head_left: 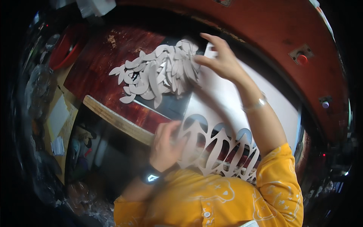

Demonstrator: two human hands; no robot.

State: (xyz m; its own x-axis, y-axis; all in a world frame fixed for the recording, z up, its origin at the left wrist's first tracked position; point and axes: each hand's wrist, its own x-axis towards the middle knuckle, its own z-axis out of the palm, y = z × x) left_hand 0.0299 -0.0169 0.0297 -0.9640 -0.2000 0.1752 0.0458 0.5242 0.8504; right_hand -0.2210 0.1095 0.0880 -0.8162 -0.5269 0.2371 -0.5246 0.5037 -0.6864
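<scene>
Right hand (224,60) was wide, thumb and fingers well apart, over the far end of the white sheet (223,92), just beside the pile of pale leaf-shaped pieces (166,70). Left hand (165,147) was motion-blurred at the sheet's cut-out near end; couldn't tell if it gripped anything. Pile sat on the dark red tabletop (102,72), left of the sheet. Red machine body (264,28) with red button (302,59) ran along the far right.

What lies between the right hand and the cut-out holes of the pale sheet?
In the head view, an uncut stretch of the pale sheet lies there.
</scene>
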